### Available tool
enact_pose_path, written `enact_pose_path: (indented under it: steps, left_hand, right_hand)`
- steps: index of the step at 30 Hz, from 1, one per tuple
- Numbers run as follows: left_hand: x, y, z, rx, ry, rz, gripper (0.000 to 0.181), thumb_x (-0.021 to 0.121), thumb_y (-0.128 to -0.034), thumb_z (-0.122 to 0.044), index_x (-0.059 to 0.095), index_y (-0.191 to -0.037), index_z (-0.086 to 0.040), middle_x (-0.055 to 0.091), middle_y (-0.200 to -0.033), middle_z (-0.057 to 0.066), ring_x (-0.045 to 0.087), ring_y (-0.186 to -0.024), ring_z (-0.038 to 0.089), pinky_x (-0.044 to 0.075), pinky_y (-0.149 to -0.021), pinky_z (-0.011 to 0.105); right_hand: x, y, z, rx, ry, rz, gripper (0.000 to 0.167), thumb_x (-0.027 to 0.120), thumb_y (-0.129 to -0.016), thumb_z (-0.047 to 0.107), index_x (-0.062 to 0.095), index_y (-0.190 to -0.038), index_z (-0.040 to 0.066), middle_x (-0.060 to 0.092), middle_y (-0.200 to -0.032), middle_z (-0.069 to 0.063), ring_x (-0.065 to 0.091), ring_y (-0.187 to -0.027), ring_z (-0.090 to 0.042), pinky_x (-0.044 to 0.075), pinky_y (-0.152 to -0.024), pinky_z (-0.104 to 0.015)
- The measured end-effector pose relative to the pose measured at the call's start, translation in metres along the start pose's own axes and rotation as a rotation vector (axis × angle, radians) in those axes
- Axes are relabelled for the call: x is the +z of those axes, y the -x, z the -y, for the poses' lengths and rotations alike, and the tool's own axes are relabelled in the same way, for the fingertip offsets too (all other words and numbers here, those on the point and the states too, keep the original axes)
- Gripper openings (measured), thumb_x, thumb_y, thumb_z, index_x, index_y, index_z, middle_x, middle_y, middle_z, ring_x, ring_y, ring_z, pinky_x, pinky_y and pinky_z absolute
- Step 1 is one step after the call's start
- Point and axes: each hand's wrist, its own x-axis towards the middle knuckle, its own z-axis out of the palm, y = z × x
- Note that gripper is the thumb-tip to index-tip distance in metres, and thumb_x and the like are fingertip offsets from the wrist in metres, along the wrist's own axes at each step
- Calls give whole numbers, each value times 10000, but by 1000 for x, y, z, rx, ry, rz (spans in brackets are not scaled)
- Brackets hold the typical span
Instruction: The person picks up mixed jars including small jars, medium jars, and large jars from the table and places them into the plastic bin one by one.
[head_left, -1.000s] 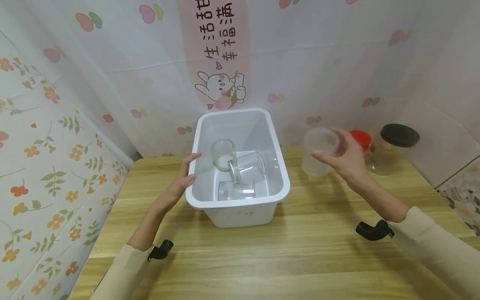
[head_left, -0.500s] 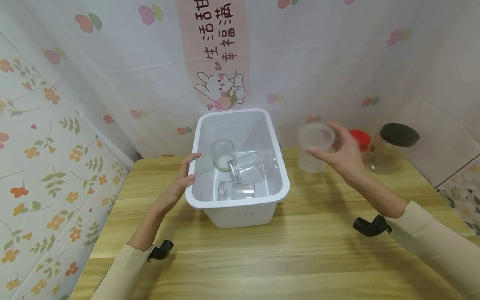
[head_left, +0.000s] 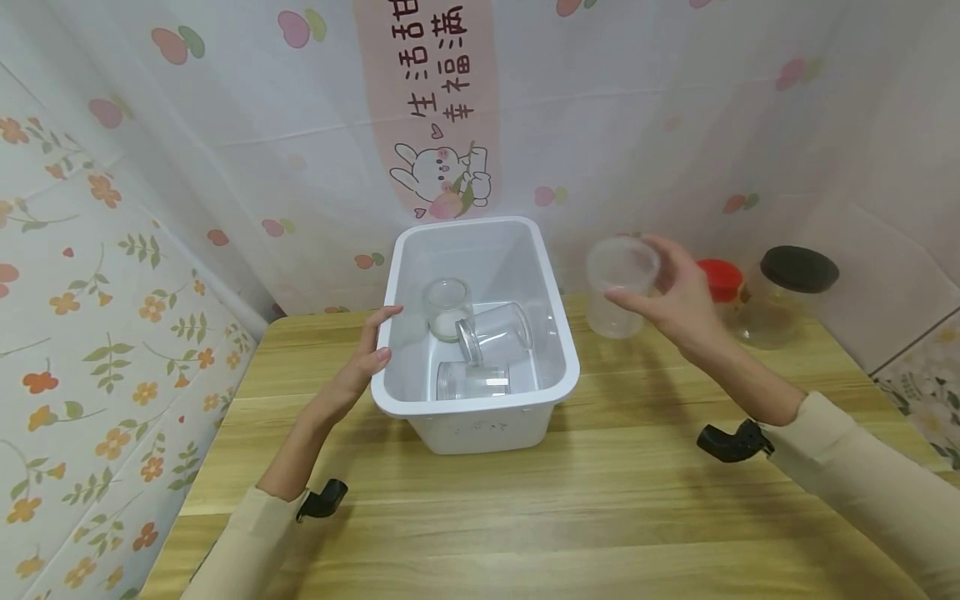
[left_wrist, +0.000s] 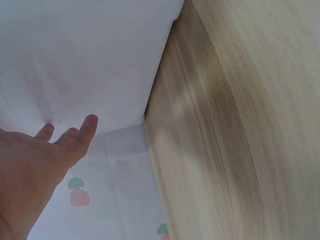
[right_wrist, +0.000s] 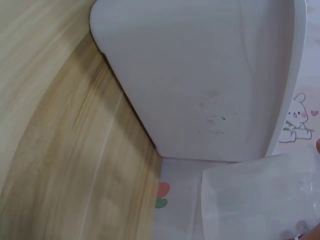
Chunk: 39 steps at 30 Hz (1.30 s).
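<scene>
Right hand (head_left: 672,302) grips a frosted jar (head_left: 609,283): translucent whitish, round, roughly straight-sided, upright in head view. It's right of the white bin (head_left: 465,408), apart from it, in front of the patterned curtain (head_left: 585,142). Right wrist view has curtain showing between its base and the wooden table (head_left: 600,508), so it's off the surface. Left hand (head_left: 358,368) holds the bin's left rim, thumb and one finger over the edge, other fingertips at the outer wall.

Hard to read: frosted jar is slightly blurred, can't tell if it's lidded; right wrist view crops it, and nearly all of the right hand.

Bin has three clear jars: upright one (head_left: 447,307) with a white patch low down, can't tell what; silver-ringed one (head_left: 504,332) on its side; front one (head_left: 476,382) lying down, partly behind the rim.

Right side: red-lidded jar (head_left: 722,278), mostly hidden by the right hand and wrist; dark-lidded jar (head_left: 798,271) next to it.
</scene>
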Motion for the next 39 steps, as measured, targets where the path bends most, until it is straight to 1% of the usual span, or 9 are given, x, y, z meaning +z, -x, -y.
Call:
enact_pose_path:
  steps: [4,7,11,16,21,29,31,35,39]
  left_hand:
    - [1,-1,0,-6,-3,-4,675,527,-980,-535,224,-1530,-286,166,-1485,264,317,-1233,323,375,-975,512]
    - [1,0,0,-11,-3,-5,683,518,-982,-512,206,-1534,-259,164,-1485,264,315,-1233,328,368,-977,523]
    - [2,0,-1,-13,-2,-6,680,500,-984,-451,182,-1539,-219,168,-1478,271,316,-1228,323,368,-978,506]
    - [2,-1,-1,-8,-6,-13,721,512,-979,-478,164,-1534,-177,177,-1473,262,316,-1224,307,372,-979,477]
    - [2,-1,-1,-11,1,-14,716,518,-976,-496,177,-1530,-195,174,-1467,274,318,-1218,319,379,-974,475]
    - [2,0,-2,-11,5,-18,680,522,-975,-499,211,-1523,-244,177,-1455,284,316,-1214,322,388,-967,445]
    - [2,0,-2,-13,6,-18,682,521,-975,-497,209,-1524,-241,182,-1455,282,315,-1217,334,386,-968,448]
    - [2,0,-3,-17,9,-11,684,504,-980,-467,187,-1534,-221,181,-1472,250,277,-1252,419,354,-980,484]
    - [2,0,-3,-16,9,-6,673,489,-979,-432,180,-1538,-220,172,-1486,219,232,-1269,479,330,-987,500]
  right_hand:
    - [3,-2,4,-4,11,-4,867,877,-798,95,402,-1523,59,483,-1436,-118,473,-1278,-345,383,-1068,-487]
    - [5,-4,9,-8,6,-7,873,883,-785,79,406,-1515,42,492,-1423,-128,480,-1265,-338,385,-1065,-484]
    - [9,-6,14,-10,20,-13,882,889,-777,85,407,-1514,37,498,-1414,-127,489,-1237,-314,406,-1043,-468]
    - [12,-10,18,-4,31,-13,890,892,-782,115,401,-1522,60,498,-1413,-110,497,-1209,-295,433,-1004,-445]
    - [14,-13,21,-7,27,-15,885,890,-783,113,399,-1518,61,499,-1407,-113,502,-1211,-301,434,-1008,-453]
    - [12,-16,26,-24,71,-12,893,886,-796,149,382,-1528,62,477,-1427,-122,482,-1221,-316,441,-999,-475]
    - [12,-18,29,-32,79,-12,884,884,-796,154,388,-1523,60,479,-1424,-118,480,-1216,-314,449,-989,-464]
    - [15,-21,35,-49,96,-20,878,887,-788,157,407,-1516,57,481,-1427,-119,466,-1229,-322,447,-985,-455]
    - [17,-23,43,-63,119,-14,891,895,-785,190,409,-1524,83,469,-1453,-91,443,-1265,-298,430,-1015,-489]
